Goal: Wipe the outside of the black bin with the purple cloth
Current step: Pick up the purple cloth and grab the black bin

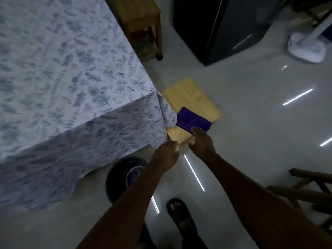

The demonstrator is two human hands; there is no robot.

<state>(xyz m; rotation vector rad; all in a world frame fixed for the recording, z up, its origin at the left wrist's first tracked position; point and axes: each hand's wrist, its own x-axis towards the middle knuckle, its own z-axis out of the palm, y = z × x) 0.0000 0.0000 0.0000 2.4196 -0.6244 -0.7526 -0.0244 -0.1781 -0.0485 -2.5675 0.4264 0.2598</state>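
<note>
Reaching forward and down, both bare forearms stretch away from the camera toward a low yellow wooden board (pixel 193 103) that sits beside the hanging corner of a flowered tablecloth (pixel 71 83). The right hand (pixel 202 142) is palm down with the wrist nearly straight; its fingers are extended and loosely spread, the thumb angled off toward the left hand, and the fingertips (pixel 195 130) lie at the near edge of the purple cloth (pixel 193 121). Whether they already press on the cloth or only hover at its edge cannot be told through the blur; the hand is open, closed on nothing. The purple cloth is folded flat into a rectangle and rests on the board just ahead of that hand, close to the drooping tablecloth corner. The left hand (pixel 166 156) is slightly behind and beside the right one, fingers curled inward in a loose fist with the knuckles up; it seems to hold nothing, though the inside of the curl is hidden. The black bin (pixel 118 177) stands on the pale floor (pixel 251 123) below the left forearm, nearer the body than either hand, and the arm covers part of its round rim; its open top faces up. A sandalled foot (pixel 179 212) rests on the floor between the two forearms, closer still to the body.
</note>
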